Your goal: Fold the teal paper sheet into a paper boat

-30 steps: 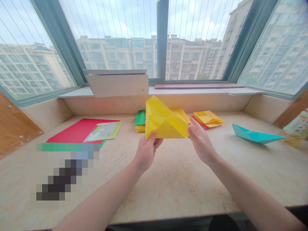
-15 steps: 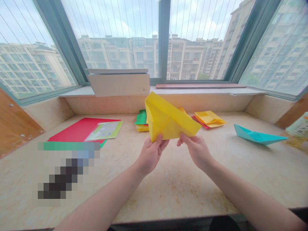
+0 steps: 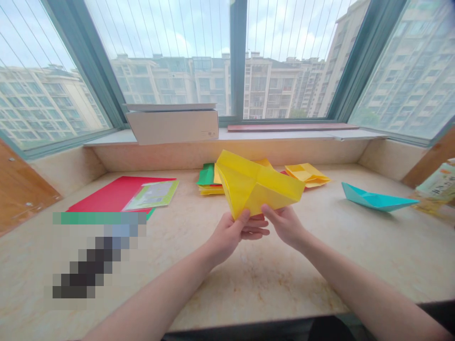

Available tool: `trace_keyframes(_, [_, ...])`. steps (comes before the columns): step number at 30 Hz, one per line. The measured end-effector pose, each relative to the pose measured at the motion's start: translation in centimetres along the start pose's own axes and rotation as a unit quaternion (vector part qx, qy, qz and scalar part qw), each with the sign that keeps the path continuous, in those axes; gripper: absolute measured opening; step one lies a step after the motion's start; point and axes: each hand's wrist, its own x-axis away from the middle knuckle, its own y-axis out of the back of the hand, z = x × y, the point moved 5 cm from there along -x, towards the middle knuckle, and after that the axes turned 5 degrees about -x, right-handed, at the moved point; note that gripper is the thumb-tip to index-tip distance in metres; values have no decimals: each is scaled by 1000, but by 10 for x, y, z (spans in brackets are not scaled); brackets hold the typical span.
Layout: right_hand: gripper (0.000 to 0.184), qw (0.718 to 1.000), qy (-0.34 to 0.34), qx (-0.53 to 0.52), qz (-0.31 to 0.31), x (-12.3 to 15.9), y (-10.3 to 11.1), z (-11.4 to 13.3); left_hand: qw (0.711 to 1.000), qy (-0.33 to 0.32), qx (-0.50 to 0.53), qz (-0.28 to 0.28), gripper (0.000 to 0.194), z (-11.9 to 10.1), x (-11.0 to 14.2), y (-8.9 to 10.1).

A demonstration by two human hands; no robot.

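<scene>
A folded sheet of yellow paper (image 3: 254,182) is held up above the counter, tilted, with creases and a raised flap along its front. My left hand (image 3: 232,234) pinches its lower left corner, thumb in front and fingers behind and below. On the lower edge further right, my right hand (image 3: 284,225) grips the same paper with its thumb on the near face. The right fingers are mostly hidden behind the paper. Folded green paper (image 3: 206,175) and folded yellow-orange paper (image 3: 307,174) lie behind it on the counter. A turquoise paper boat (image 3: 380,199) stands to the right.
Red sheets (image 3: 103,194) lie at left under a clear packet (image 3: 152,195). A blurred-out dark item (image 3: 92,260) is nearer. A white box (image 3: 174,125) stands on the window ledge (image 3: 234,135). A bottle (image 3: 439,189) is at the right edge.
The yellow paper has come down and slightly right, its top flap now leaning differently so a central fold shows. Both hands have lowered a little and drawn closer together.
</scene>
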Motion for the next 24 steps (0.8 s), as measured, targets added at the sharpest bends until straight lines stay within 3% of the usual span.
trace_keyframes(9, [42, 998, 12, 38, -44, 1, 0, 1, 999, -28, -31, 15, 54, 1, -2, 2])
trace_keyframes(15, [42, 992, -8, 116, -56, -1, 7, -6, 996, -2, -81, -25, 48, 0, 0, 0])
trace_keyframes(18, [41, 989, 1, 145, -35, -2, 9, -4, 997, 16, -76, -17, 46, 2, 1, 1])
trace_keyframes(24, [50, 993, 20, 98, 69, 6, 2, 4, 995, 41, -24, 89, 46, 5, 7, -8])
